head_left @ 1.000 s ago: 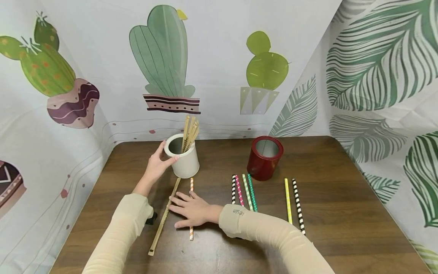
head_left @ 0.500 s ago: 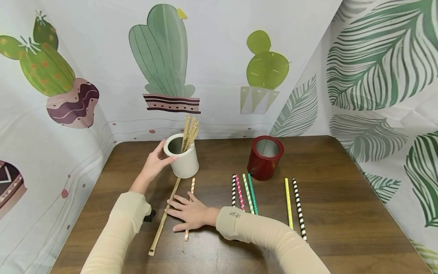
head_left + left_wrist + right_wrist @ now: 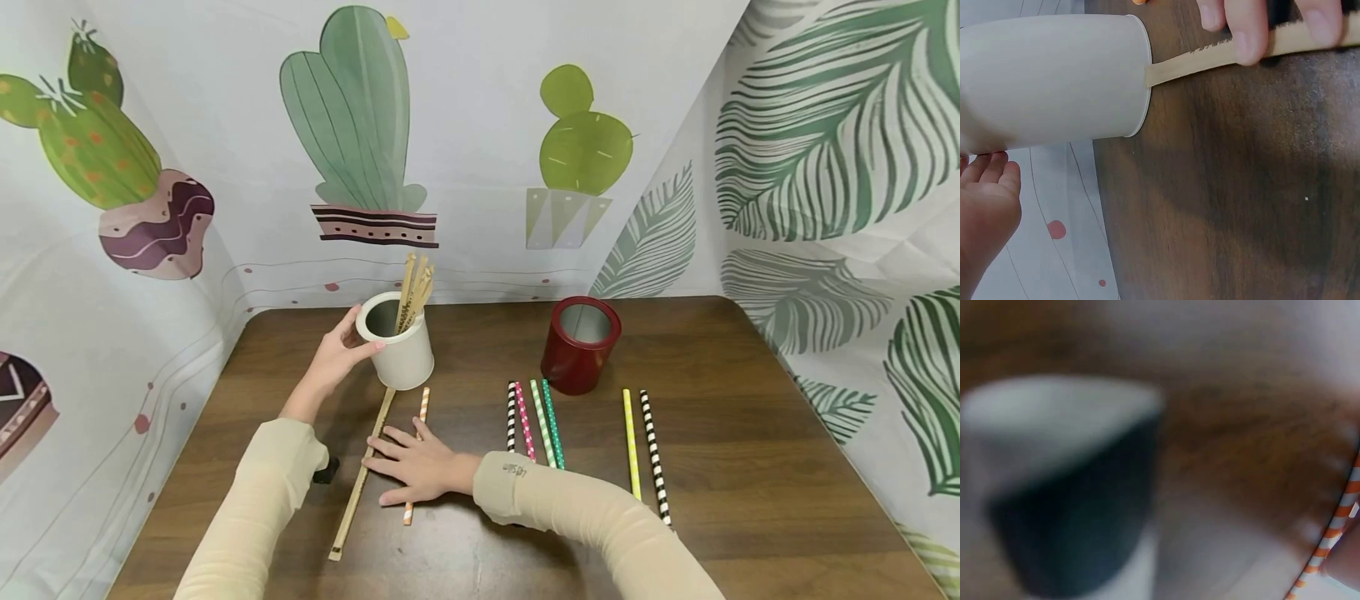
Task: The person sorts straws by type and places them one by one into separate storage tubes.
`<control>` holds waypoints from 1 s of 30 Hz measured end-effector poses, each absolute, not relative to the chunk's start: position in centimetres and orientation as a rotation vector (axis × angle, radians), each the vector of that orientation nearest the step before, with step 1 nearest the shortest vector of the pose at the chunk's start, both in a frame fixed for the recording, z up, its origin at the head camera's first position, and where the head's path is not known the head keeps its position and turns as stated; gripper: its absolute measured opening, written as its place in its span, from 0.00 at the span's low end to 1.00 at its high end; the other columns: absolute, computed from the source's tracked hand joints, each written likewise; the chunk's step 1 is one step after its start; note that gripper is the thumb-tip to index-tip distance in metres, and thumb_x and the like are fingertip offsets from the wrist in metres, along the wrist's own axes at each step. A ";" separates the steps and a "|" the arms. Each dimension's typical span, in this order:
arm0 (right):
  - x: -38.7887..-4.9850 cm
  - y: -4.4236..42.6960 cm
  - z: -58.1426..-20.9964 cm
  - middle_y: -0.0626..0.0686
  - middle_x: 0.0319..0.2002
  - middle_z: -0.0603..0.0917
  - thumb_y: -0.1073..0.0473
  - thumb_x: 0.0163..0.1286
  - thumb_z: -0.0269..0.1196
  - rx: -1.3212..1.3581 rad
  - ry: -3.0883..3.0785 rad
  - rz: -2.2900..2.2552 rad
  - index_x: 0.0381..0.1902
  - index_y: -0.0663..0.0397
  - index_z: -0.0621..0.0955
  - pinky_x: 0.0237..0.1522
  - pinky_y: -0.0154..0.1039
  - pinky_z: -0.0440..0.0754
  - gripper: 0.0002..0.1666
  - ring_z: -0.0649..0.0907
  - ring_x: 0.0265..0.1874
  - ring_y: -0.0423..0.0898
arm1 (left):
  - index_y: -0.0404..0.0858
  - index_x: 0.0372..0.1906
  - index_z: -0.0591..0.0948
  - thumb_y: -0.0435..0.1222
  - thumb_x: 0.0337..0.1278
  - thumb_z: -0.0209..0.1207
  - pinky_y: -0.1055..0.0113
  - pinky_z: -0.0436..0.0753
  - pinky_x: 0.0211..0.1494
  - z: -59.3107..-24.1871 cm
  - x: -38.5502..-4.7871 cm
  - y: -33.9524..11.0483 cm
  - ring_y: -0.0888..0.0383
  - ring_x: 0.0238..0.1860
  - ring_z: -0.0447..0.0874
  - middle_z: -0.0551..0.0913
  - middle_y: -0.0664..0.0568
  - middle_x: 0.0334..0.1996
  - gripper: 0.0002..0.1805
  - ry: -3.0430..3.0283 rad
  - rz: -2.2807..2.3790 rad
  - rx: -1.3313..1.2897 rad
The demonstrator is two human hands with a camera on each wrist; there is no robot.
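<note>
In the head view my left hand (image 3: 330, 360) grips the white can (image 3: 405, 358) at its rim, thumb on the near side and fingers round the left. Several tan paper-wrapped sticks (image 3: 415, 292) stand in this can, leaning right. My right hand (image 3: 420, 468) lies palm down with spread fingers on the table. Its fingertips touch a loose tan wrapped stick (image 3: 351, 517), seen in the left wrist view as a flat strip (image 3: 1197, 62) reaching the can's base. Under the right palm runs an orange-and-white striped straw (image 3: 408, 510), its middle hidden; the right wrist view shows its stripes (image 3: 1329, 540).
A dark red can (image 3: 581, 350) stands at the back right. Several patterned straws (image 3: 542, 425) lie before it, partly under the right sleeve. Farther right lie a yellow straw (image 3: 632, 442) and a black-and-white striped straw (image 3: 655, 458). Printed cloth (image 3: 480, 125) hangs behind the table.
My right hand has shifted slightly left, and the orange striped straw has turned from upright in view to a slant. The left hand keeps its grip on the white can.
</note>
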State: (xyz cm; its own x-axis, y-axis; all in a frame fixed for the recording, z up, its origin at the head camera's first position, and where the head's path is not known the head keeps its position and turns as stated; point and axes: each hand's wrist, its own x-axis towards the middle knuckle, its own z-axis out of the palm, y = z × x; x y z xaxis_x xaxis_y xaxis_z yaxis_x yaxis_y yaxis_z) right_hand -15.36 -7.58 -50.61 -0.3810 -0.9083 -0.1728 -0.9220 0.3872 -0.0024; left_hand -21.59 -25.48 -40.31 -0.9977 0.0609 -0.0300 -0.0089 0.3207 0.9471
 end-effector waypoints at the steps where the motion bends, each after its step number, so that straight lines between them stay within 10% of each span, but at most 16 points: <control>1: -15.4 -7.4 -50.6 0.42 0.70 0.45 0.27 0.61 0.33 -1.660 2.495 0.142 0.67 0.28 0.49 0.64 0.58 0.48 0.37 0.46 0.69 0.45 | 0.39 0.69 0.43 0.37 0.51 0.59 0.50 0.58 0.65 -40.3 -21.6 -25.4 0.43 0.66 0.51 0.45 0.44 0.69 0.46 2.502 1.797 0.049; 30: -15.1 -8.3 -50.5 0.42 0.69 0.50 0.27 0.61 0.35 -1.679 2.499 0.174 0.65 0.28 0.56 0.65 0.52 0.53 0.36 0.48 0.69 0.42 | 0.39 0.69 0.42 0.37 0.51 0.59 0.50 0.59 0.65 -40.3 -21.5 -25.5 0.44 0.66 0.52 0.47 0.44 0.68 0.47 2.482 1.801 0.036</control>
